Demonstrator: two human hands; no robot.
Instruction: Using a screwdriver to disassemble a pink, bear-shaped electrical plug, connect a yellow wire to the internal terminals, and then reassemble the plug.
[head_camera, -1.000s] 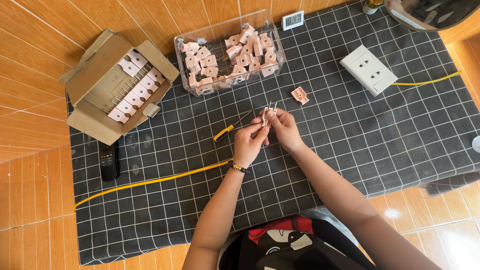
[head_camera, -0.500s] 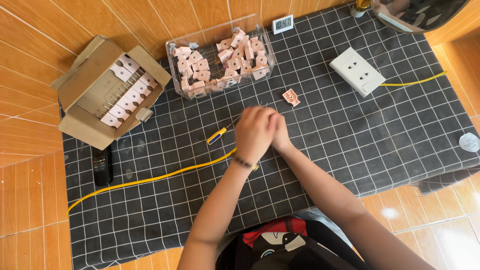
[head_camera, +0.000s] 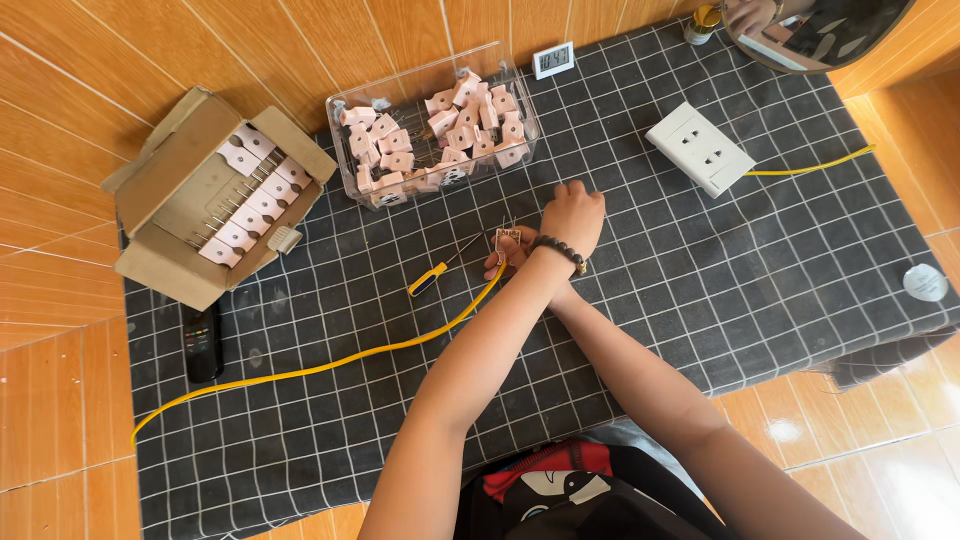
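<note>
Now | left hand (head_camera: 572, 213) crosses over, reaching up-right, fingers' spread hidden | right hand (head_camera: 515, 252) beneath it pinches plug (head_camera: 507, 238), nearer | screwdriver (head_camera: 440, 272) lies just left, pointing up-right.

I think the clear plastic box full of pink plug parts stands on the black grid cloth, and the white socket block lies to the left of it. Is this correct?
Not quite. The clear plastic box of pink plug parts does stand on the black grid cloth, but the white socket block lies to its right, not its left, as the head view shows.
</note>
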